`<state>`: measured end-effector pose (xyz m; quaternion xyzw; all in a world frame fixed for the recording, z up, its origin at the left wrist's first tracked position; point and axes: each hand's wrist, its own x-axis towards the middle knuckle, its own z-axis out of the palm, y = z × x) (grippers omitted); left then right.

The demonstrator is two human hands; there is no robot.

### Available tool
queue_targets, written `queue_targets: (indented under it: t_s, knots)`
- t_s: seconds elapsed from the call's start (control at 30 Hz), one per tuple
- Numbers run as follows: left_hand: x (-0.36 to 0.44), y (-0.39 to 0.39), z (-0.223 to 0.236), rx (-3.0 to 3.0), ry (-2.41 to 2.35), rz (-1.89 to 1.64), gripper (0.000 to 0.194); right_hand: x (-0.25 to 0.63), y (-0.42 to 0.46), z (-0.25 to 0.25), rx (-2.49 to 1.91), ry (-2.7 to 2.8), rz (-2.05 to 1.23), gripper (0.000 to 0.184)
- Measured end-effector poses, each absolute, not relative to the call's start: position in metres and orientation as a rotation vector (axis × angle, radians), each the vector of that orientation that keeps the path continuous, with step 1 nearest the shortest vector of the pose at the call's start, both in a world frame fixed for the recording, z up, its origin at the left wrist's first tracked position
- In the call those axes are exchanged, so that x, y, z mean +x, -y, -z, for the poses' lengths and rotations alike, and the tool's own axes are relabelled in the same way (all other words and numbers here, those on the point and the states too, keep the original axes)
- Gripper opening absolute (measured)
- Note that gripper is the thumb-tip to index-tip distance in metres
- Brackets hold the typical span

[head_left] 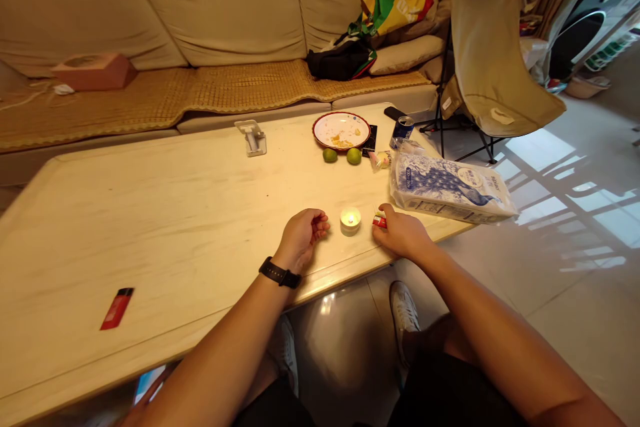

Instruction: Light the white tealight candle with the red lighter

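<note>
A small lit tealight candle (pixel 350 220) stands near the front edge of the pale table (pixel 175 213). My left hand (pixel 303 237), with a black watch on the wrist, rests on the table just left of the candle, its fingers curled loosely with nothing seen in them. My right hand (pixel 400 232) lies just right of the candle, closed on a small red lighter (pixel 379 221) whose end shows at the fingertips.
Another red lighter (pixel 117 308) lies at the table's front left. A blue-patterned plastic pack (pixel 447 188), two limes (pixel 341 155), a red-rimmed plate (pixel 341 130), a can (pixel 402 131) and a phone stand (pixel 253 137) occupy the far right. A sofa and folding chair (pixel 493 60) stand beyond.
</note>
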<state>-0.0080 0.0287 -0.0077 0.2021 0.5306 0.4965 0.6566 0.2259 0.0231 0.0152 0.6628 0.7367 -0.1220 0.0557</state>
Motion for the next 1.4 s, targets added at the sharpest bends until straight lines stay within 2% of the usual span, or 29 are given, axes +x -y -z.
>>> queue_targets:
  t_s: [0.2, 1.4]
  knots:
    - [-0.0079, -0.0295, 0.0081, 0.449, -1.210, -1.123, 0.005, 0.2253, -0.0221, -0.0155, 1.979, -2.224, 0.372, 0.052]
    - [-0.0082, -0.0284, 0.0108, 0.462, -1.184, -1.138, 0.006, 0.2231, -0.0194, -0.0156, 1.964, -2.250, 0.375, 0.054]
